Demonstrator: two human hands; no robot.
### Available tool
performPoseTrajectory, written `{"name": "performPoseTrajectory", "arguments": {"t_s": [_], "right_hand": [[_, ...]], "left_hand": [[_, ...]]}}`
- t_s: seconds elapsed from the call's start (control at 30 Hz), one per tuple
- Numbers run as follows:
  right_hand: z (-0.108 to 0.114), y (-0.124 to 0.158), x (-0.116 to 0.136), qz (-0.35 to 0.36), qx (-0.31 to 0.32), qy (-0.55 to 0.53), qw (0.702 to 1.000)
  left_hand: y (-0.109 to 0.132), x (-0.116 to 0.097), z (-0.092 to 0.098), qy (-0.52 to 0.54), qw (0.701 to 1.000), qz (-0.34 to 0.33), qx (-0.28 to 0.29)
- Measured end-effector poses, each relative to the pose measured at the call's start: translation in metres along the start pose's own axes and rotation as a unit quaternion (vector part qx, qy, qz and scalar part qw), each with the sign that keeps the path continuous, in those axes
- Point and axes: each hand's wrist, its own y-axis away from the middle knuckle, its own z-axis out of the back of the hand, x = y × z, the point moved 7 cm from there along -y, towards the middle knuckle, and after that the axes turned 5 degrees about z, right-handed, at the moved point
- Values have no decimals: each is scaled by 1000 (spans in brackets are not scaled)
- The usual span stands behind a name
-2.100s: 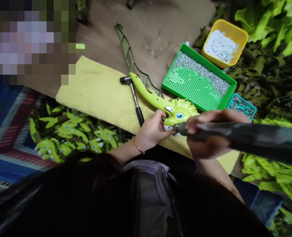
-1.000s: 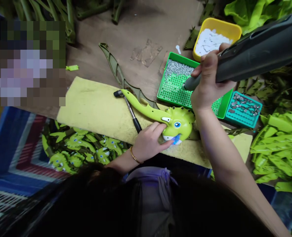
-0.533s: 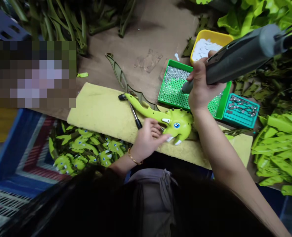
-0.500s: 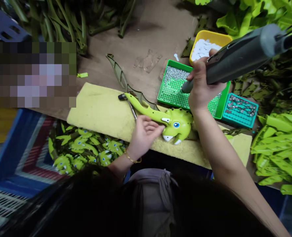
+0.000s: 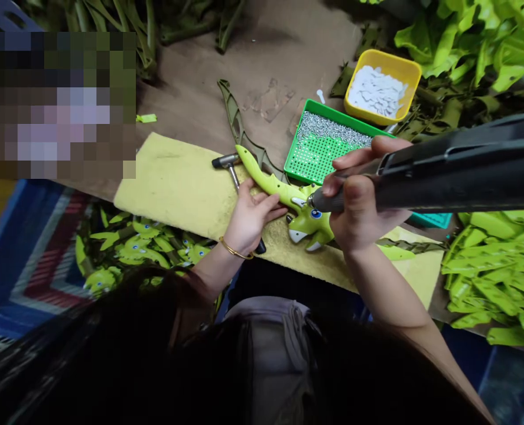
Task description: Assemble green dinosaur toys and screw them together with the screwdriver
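Two hands: both bare, both at one lime-green toy dinosaur (image 5: pixel 308 221).
Left hand (image 5: pixel 250 218): open, fingers (image 5: pixel 270 205) loosely spread against the toy's neck, gripping nothing.
Right hand (image 5: pixel 359 200): fingers curled closed around a dark power tool (image 5: pixel 456 189), its tip right by the toy's head, just beside the blue eye.
Toy: lying on a yellow foam pad (image 5: pixel 164 171), tail pointing away from the tool.
Nearby: a hammer (image 5: pixel 228 166) under the toy's tail, a green tray (image 5: pixel 332 114) of metal studs, a yellow tub (image 5: pixel 415 71) of white pieces.
Change: the tool has come back down from over the tray to the toy.
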Motion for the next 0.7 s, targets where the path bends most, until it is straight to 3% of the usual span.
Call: {"name": "performPoseTrajectory", "arguments": {"t_s": [0.13, 0.3, 0.47, 0.53, 0.6, 0.7], "right_hand": [[-4, 7, -10, -20, 36, 2, 999], [1, 25, -23, -34, 35, 14, 999], [-3, 19, -10, -10, 51, -50, 997], [0, 2, -8, -2, -1, -40, 999], [8, -18, -16, 15, -93, 3, 996], [22, -36, -49, 29, -193, 89, 977]], "left_hand": [[-1, 0, 1, 1, 1000, 5, 6], [-7, 2, 4, 8, 999, 1, -35], [-7, 4, 3, 19, 999, 10, -42], [-2, 5, 2, 26, 999, 8, -36], [2, 7, 0, 21, 999, 19, -18], [2, 9, -1, -3, 999, 46, 6]]}}
